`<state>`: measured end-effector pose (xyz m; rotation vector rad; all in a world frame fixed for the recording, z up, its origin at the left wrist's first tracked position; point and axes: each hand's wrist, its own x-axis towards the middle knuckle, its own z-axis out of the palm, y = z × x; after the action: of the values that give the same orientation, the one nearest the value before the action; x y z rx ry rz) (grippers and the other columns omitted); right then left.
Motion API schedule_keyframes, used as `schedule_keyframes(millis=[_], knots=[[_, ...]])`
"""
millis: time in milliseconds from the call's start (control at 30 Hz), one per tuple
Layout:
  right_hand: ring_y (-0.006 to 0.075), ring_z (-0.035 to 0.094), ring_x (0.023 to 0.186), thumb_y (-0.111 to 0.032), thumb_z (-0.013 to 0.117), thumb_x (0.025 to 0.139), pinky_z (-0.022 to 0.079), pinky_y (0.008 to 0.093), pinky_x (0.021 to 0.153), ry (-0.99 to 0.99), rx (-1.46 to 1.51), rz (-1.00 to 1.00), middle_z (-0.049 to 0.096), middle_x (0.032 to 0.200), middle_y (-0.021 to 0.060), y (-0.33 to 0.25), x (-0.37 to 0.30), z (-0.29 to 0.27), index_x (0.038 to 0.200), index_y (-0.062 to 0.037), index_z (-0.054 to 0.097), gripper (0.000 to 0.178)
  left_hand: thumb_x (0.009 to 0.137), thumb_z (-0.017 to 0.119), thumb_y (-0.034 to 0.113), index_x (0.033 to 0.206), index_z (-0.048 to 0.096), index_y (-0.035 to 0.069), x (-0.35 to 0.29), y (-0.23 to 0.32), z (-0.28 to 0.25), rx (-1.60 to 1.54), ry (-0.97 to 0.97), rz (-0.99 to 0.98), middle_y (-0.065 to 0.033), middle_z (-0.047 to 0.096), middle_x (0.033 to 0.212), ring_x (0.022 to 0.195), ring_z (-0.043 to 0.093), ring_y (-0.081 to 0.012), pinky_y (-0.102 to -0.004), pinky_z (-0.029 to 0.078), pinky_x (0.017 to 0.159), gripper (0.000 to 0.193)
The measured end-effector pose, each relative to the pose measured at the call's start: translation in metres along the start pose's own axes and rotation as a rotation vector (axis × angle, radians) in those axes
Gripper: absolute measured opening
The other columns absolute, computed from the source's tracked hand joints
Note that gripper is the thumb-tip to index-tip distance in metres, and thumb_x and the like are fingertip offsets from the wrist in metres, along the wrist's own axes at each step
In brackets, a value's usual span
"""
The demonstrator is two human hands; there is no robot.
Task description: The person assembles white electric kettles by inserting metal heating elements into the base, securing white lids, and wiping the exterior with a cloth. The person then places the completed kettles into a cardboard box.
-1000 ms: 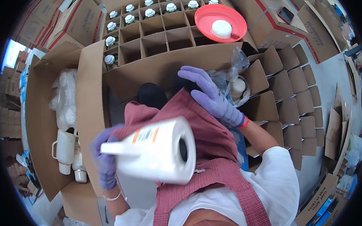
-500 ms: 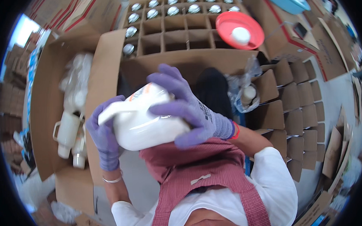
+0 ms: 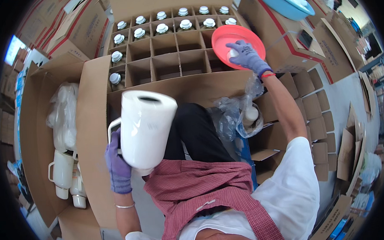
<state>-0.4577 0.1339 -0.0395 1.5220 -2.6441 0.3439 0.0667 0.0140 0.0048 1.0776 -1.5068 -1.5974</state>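
My left hand (image 3: 118, 165), in a purple glove, grips the handle of a glossy white tumbler mug (image 3: 146, 130). The mug is held upright, slightly tilted, in front of my lap, and a dark oval opening shows in its top. Farther off on the right, my gloved right hand (image 3: 245, 56) reaches into a red basin (image 3: 238, 33). Its fingers close around a small round white lid (image 3: 233, 54), partly hidden by them. The basin rests on the corner of a divided carton (image 3: 182, 84) that holds several silver-capped tumblers (image 3: 162, 29).
To the left, an open carton (image 3: 89, 144) holds white handled mugs (image 3: 62, 169) and plastic-wrapped ones (image 3: 66, 116). Cardboard dividers (image 3: 319, 132) and a plastic bag (image 3: 225, 114) lie on the right. A blue basin (image 3: 287, 4) and a phone (image 3: 304, 39) sit on a closed carton.
My right hand has let go of the white mug and moved forward right into the red basin. The left hand keeps the mug, now turned more upright. The view has shifted.
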Motion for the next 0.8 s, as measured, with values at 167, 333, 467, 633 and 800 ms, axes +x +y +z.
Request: schedule_keyframes(millis=[167,333,467,633,800], knots=[[0.0441,0.05,0.122,-0.029,0.078,0.073,0.045,0.0508,0.103,0.439,0.531,-0.493,0.053,0.132,0.0168,-0.144,-0.062,-0.077,0.126,-0.0208,0.06,0.057,0.093,0.051,-0.003,0.136,0.047,-0.003,0.037,-0.015,0.03,0.137,-0.089,0.319,-0.0144,0.061,0.128,0.116,0.06,-0.0213,-0.0348,0.048,0.101,0.043],[0.0446,0.048,0.125,-0.036,0.079,0.075,0.046,0.0512,0.101,0.504,0.424,-0.727,0.049,0.133,0.0187,-0.22,-0.136,-0.051,0.129,-0.0198,0.057,0.06,0.104,0.037,0.014,0.14,0.044,0.0,0.056,-0.008,0.109,-0.683,-0.225,0.072,-0.0196,0.051,0.14,0.128,0.052,-0.0316,-0.0466,0.043,0.111,0.04],[0.0378,0.051,0.126,-0.03,0.076,0.084,0.047,0.0486,0.104,0.032,1.633,0.08,0.04,0.143,0.0221,-0.237,-0.148,-0.038,0.149,-0.0066,0.024,0.087,0.106,0.031,0.019,0.144,0.041,0.007,0.046,-0.005,0.143,-1.134,-0.162,-0.082,-0.0187,0.044,0.145,0.135,0.046,-0.0324,-0.0494,0.041,0.112,0.04],[0.0303,0.051,0.127,-0.018,0.077,0.081,0.049,0.0447,0.102,0.382,0.903,-0.229,0.039,0.142,0.0231,-0.225,-0.171,-0.011,0.152,-0.0047,0.016,0.094,0.107,0.033,0.021,0.141,0.043,0.007,0.042,-0.005,0.153,-1.235,-0.016,-0.234,-0.0178,0.046,0.143,0.133,0.047,-0.0316,-0.051,0.042,0.111,0.039],[0.0266,0.053,0.118,-0.023,0.081,0.078,0.048,0.0425,0.099,0.213,1.621,0.163,0.045,0.134,0.0188,-0.236,-0.162,-0.006,0.142,0.0006,0.03,0.085,0.101,0.043,0.011,0.132,0.048,0.0,0.032,0.0,0.157,-0.965,-0.136,0.098,-0.0151,0.058,0.129,0.12,0.057,-0.0249,-0.0387,0.048,0.104,0.033]])
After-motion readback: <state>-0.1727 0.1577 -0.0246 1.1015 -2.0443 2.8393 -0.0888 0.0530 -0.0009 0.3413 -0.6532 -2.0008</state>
